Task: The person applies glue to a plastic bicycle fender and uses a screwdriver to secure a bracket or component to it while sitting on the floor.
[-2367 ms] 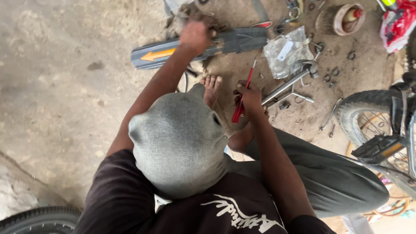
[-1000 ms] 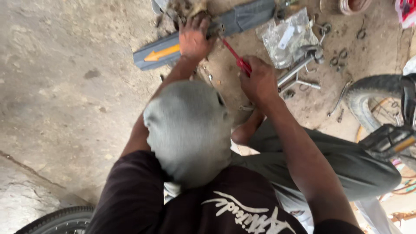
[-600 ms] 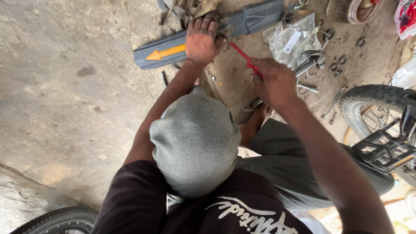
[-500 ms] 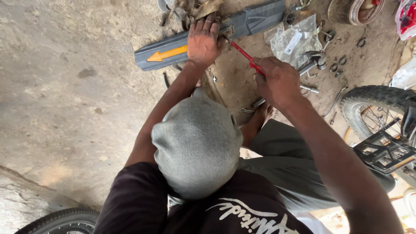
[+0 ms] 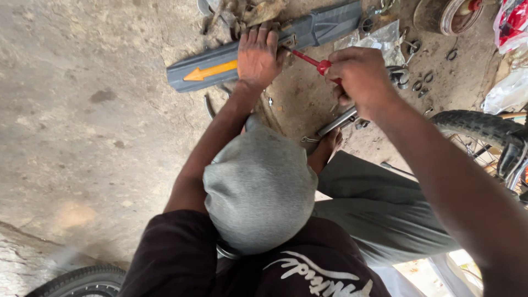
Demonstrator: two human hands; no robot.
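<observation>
panel [image 5: 308, 33] on floor [image 5: 82, 110] | left hand [image 5: 257, 58] on panel | screwdriver [image 5: 308, 59] right of it

left arm stretched straight forward, left hand [image 5: 257, 58] palm down with fingers [image 5: 263, 36] spread flat. right arm bent in from the right, right hand [image 5: 360, 77] closed in a fist.

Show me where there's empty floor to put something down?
Bare concrete floor spreads wide, left of the grey panel that the left hand presses. It is crowded around the right hand with its red screwdriver: plastic bag, small rings, bicycle tyre.
</observation>
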